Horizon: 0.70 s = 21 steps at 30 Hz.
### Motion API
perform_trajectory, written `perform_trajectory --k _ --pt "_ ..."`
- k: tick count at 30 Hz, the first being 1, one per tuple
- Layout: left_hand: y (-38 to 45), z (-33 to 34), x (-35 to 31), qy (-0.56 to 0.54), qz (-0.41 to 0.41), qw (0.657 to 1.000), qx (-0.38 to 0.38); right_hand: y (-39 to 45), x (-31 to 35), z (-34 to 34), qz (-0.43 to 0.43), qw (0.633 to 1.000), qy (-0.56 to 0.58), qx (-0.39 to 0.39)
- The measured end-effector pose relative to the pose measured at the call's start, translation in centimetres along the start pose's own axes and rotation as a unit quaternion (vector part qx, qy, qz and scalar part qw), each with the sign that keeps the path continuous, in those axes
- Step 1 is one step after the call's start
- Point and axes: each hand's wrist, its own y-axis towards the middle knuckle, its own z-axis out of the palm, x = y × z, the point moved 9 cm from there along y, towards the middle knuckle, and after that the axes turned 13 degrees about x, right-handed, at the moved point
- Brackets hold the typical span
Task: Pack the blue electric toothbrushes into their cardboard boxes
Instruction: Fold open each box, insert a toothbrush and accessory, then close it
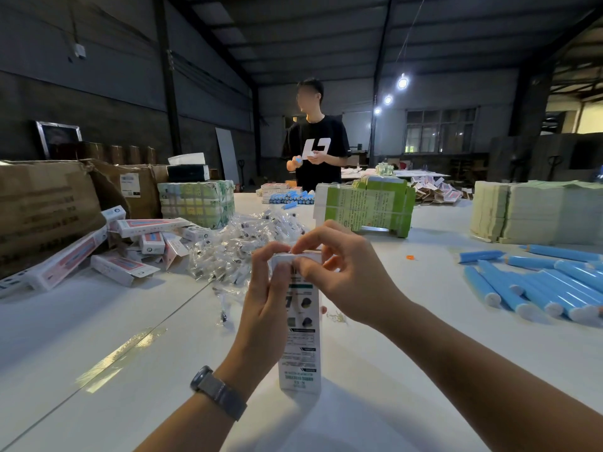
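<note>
Holding a tall white cardboard box (301, 334) upright over the white table (98, 337), left hand (265, 308) wrapping its side, right hand (342, 272) pinching the top flap with curled fingers. Lying loose off to the right: blue electric toothbrushes (538, 285). Sitting in a heap at left: more boxes (124, 243).

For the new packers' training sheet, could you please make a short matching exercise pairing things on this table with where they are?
Things:
1. blue toothbrush handles
2. white carton
3. finished cartons
4. bagged brush heads

Places:
A. piled at the table's left
B. heaped at the centre, beyond the hands
C. held upright in the left hand and right hand
D. lying at the table's right

Pairs: 1-D, 2-C, 3-A, 4-B
</note>
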Motion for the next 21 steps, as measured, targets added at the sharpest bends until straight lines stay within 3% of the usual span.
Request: perform_trajectory --k 5,21 --pt "0.1 -0.1 0.0 0.032 -0.001 0.999 -0.013 0.0 0.4 -0.1 -0.011 0.995 -0.094 -0.013" --pt "-0.3 0.3 -0.5 0.117 0.006 0.993 0.01 0.5 1.3 -1.4 -0.031 0.998 -0.055 -0.021"
